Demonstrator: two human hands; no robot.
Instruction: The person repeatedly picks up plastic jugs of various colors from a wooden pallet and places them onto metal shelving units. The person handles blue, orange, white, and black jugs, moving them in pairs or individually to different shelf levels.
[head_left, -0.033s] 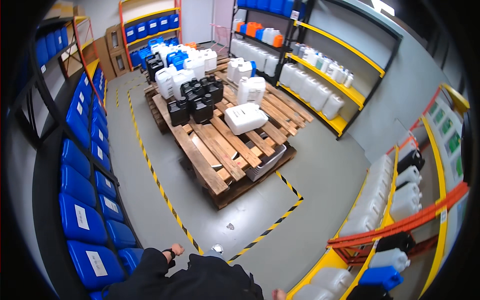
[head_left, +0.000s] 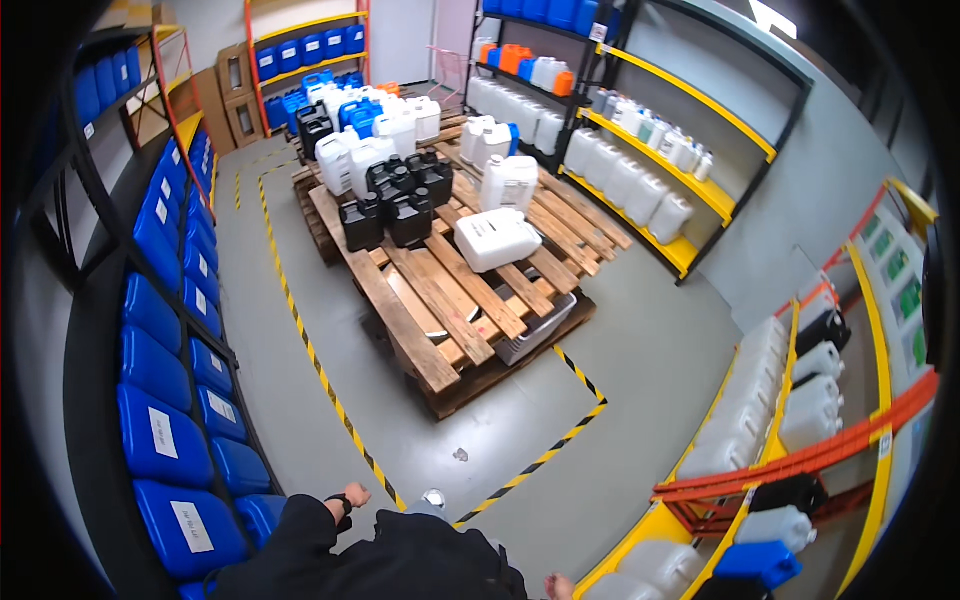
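My left hand, with a dark band at its wrist, hangs low beside my dark-clothed body. Its fingers look curled, with nothing seen in them. At the lower edge my right hand shows only in part, near the right-hand shelf; its fingers are too cut off to read. Neither hand touches a container. Ahead stands a stack of wooden pallets. On it a white jerrycan lies on its side, another white jerrycan stands upright behind it, and several black jerrycans stand to the left.
Blue jerrycans line the left rack. On the right, a red and yellow rack holds white, black and blue canisters. Yellow-black floor tape borders the pallets. A rack with bottles and white jerrycans stands at the far right.
The pallets and far racks sit slightly farther right and lower in the picture. My hands stay in nearly the same place, and no container has visibly been moved.
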